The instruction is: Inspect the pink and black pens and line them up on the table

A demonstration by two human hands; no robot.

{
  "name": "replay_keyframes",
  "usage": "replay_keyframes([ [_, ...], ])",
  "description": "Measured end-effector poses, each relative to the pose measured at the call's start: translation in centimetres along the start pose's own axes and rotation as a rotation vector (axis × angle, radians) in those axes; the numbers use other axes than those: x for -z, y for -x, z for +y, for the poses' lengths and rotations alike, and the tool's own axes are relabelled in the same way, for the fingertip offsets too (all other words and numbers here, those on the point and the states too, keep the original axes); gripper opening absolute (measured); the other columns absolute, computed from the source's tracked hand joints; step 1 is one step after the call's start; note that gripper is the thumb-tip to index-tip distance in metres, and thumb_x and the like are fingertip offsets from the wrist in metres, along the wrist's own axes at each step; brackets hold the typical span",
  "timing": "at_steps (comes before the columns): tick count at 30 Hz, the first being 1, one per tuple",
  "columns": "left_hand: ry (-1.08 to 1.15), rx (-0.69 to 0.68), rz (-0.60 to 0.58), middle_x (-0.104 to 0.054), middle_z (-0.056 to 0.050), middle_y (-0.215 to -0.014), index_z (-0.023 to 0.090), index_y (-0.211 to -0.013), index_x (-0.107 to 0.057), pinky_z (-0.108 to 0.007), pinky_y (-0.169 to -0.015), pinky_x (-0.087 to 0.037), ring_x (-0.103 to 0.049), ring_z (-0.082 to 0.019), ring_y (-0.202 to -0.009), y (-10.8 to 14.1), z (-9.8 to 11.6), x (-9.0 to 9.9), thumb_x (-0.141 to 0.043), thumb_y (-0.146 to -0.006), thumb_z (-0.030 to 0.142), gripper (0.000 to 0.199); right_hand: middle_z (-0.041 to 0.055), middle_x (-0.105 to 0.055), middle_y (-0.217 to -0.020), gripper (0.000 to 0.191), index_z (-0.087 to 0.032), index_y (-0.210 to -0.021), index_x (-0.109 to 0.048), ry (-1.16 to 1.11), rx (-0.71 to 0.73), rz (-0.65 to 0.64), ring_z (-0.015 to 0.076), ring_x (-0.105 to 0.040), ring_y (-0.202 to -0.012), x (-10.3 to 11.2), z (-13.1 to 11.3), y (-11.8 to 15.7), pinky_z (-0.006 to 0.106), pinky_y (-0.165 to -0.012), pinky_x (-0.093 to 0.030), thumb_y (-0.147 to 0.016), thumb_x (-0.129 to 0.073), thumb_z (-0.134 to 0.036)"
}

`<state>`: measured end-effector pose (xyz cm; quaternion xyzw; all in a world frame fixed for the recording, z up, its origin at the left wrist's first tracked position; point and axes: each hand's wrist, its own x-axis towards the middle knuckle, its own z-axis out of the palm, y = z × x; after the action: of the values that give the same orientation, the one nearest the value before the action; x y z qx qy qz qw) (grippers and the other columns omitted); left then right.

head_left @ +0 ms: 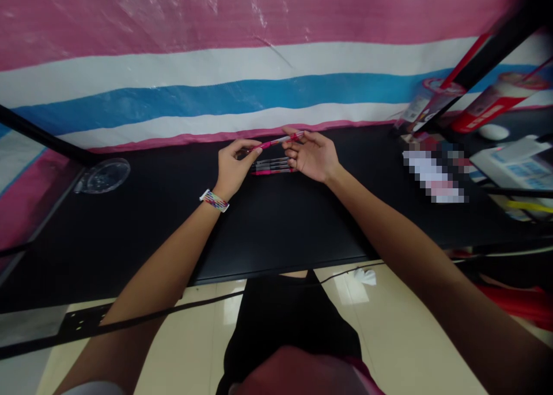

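Observation:
Between my two hands, above the black desk (pixel 276 222), a red pen (pixel 276 142) is held nearly level, its right end slightly raised. My left hand (pixel 235 163) pinches its left end between thumb and fingers. At the other end, my right hand (pixel 314 154) grips the pen with thumb and fingertips, palm partly turned up. Just below the held pen, several black and clear pens (pixel 270 166) lie side by side on the desk, with a red one at the near edge. Their right ends are partly hidden by my right fingers.
A clear plastic lid or cup (pixel 108 175) lies at the left. Two drink cups (pixel 430 104) with straws, a white mouse-like object (pixel 493 132) and a white box (pixel 514 162) stand at the right. A striped sheet (pixel 259 55) hangs behind; black frame bars flank the desk.

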<state>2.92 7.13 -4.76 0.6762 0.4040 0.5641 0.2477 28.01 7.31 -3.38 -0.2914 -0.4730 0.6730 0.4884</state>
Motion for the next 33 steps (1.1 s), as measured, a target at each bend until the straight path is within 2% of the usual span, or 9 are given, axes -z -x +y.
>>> replay_keyframes([
  [5,0.015,0.003,0.006,-0.088,-0.005,-0.109,0.027,-0.104,-0.087,-0.040,-0.099,-0.064,-0.082,-0.023,-0.104,0.09,-0.46,-0.03,-0.086,-0.096,0.035,0.012,0.0105,-0.080,-0.104,0.067,-0.025,-0.136,-0.078,0.004,-0.001,-0.009,0.0272,-0.073,-0.092,-0.40,-0.31,0.21,0.042,-0.081,-0.063,-0.092,-0.067,-0.074],
  [12,0.021,0.029,0.024,-0.087,-0.005,-0.108,0.026,-0.104,-0.086,-0.038,-0.096,-0.064,-0.080,-0.022,-0.101,0.15,-0.59,-0.21,-0.086,-0.096,0.035,0.013,0.0086,-0.081,-0.102,0.055,-0.028,-0.135,-0.078,0.003,-0.007,0.023,0.0269,-0.074,-0.098,-0.47,0.17,0.11,0.041,-0.085,-0.064,-0.094,-0.070,-0.064],
  [16,0.043,0.009,0.044,-0.086,-0.005,-0.106,0.024,-0.104,-0.085,-0.036,-0.094,-0.063,-0.079,-0.020,-0.097,0.11,-0.51,-0.21,-0.086,-0.096,0.034,0.012,0.0079,-0.082,-0.107,0.053,-0.027,-0.136,-0.077,-0.080,-0.027,0.001,0.0262,-0.074,-0.100,-0.37,0.26,0.05,0.040,-0.086,-0.065,-0.094,-0.072,-0.059],
  [24,0.086,-0.020,0.066,-0.085,-0.005,-0.104,0.024,-0.102,-0.086,-0.034,-0.093,-0.063,-0.078,-0.019,-0.096,0.03,-0.87,-0.19,-0.090,-0.094,0.039,0.017,0.0072,-0.082,-0.103,0.048,-0.025,-0.142,-0.073,-0.264,-0.097,-0.002,0.0238,-0.074,-0.094,-0.82,0.08,0.09,0.036,-0.081,-0.066,-0.102,-0.062,-0.050],
  [29,0.078,-0.001,0.059,-0.086,-0.006,-0.105,0.024,-0.106,-0.085,-0.034,-0.092,-0.064,-0.079,-0.019,-0.093,-0.01,-0.76,-0.11,-0.090,-0.095,0.048,0.027,0.0067,-0.082,-0.104,0.049,-0.027,-0.143,-0.072,-0.235,-0.110,0.014,0.0248,-0.076,-0.096,-1.01,-0.19,0.24,0.037,-0.079,-0.067,-0.103,-0.059,-0.052],
  [33,0.068,-0.004,0.056,-0.086,-0.006,-0.108,0.024,-0.107,-0.084,-0.034,-0.092,-0.064,-0.079,-0.019,-0.095,0.04,-0.74,-0.17,-0.089,-0.096,0.045,0.025,0.0065,-0.082,-0.104,0.047,-0.027,-0.142,-0.073,-0.168,-0.084,0.024,0.0239,-0.076,-0.097,-0.89,-0.06,0.24,0.037,-0.081,-0.066,-0.104,-0.059,-0.050],
])
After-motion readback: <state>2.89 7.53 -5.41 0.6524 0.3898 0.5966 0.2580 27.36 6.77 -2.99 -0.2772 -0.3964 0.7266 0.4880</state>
